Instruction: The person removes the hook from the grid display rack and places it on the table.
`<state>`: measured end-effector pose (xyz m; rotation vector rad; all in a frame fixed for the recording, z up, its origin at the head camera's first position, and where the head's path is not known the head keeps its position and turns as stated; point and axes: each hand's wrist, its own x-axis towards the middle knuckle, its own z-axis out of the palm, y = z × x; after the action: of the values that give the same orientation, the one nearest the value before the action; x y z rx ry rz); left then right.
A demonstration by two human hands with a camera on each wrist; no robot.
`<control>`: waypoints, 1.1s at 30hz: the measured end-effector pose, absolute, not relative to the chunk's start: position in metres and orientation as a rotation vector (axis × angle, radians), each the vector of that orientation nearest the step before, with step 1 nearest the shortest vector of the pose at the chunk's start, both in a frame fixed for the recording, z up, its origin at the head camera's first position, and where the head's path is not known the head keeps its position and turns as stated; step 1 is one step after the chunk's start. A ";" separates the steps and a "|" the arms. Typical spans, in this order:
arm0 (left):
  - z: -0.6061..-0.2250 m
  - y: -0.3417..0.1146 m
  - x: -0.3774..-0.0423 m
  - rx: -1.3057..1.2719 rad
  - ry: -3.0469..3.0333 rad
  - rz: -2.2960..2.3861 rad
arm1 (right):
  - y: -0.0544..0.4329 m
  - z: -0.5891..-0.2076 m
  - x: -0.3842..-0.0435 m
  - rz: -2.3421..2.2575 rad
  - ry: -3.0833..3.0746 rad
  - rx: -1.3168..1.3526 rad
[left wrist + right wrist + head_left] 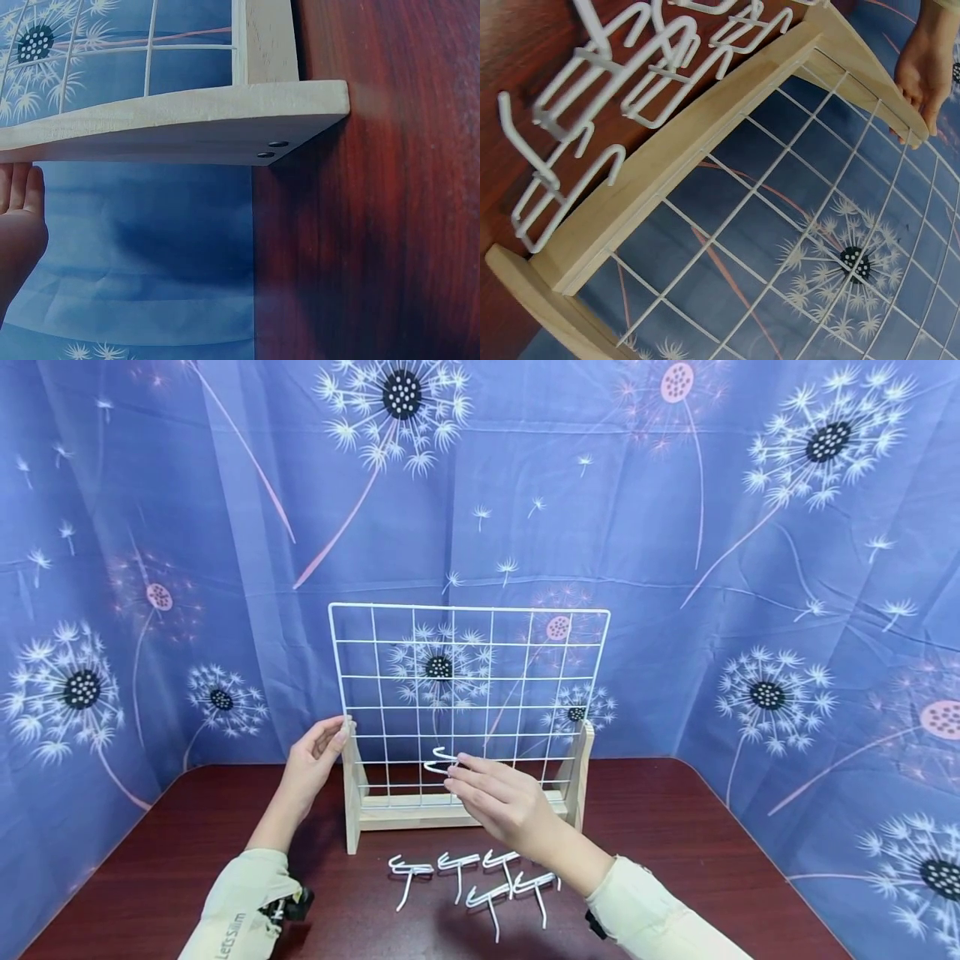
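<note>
A white wire grid panel (472, 707) stands upright in a pale wooden stand (450, 818). My left hand (311, 762) grips the top of the stand's left upright, thumb toward the front; its fingers also meet the wood in the left wrist view. Between the fingertips of my right hand (510, 802) is a white wire hook (437, 769), pinched in front of the lower middle of the grid. Its two bent prongs point left, and the fingers cover the rest of it. The held hook is out of sight in the right wrist view.
Several more white hooks (411, 867) lie on the dark red-brown table (187, 860) in front of the stand, some partly behind the right forearm. A blue curtain (652, 543) with dandelion prints hangs behind the table and at both sides.
</note>
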<state>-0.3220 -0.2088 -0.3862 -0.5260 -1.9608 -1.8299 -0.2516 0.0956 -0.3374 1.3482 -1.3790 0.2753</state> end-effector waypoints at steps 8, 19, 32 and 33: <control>-0.386 -0.210 -0.320 -0.493 -1.993 -1.821 | 0.100 -0.351 -0.248 0.195 -1.390 1.397; -0.386 -0.211 -0.323 -0.501 -1.991 -1.815 | 0.102 -0.367 -0.242 0.113 -1.414 1.513; -0.386 -0.210 -0.322 -0.519 -1.979 -1.816 | 0.102 -0.386 -0.232 -0.070 -1.405 1.589; -0.386 -0.210 -0.321 -0.517 -1.982 -1.816 | 0.103 -0.387 -0.232 -0.090 -1.406 1.593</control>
<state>-0.3214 -0.2104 -0.3857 -0.5169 -1.9824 -1.8164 -0.2317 0.1029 -0.3875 1.5928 -1.4061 -0.0900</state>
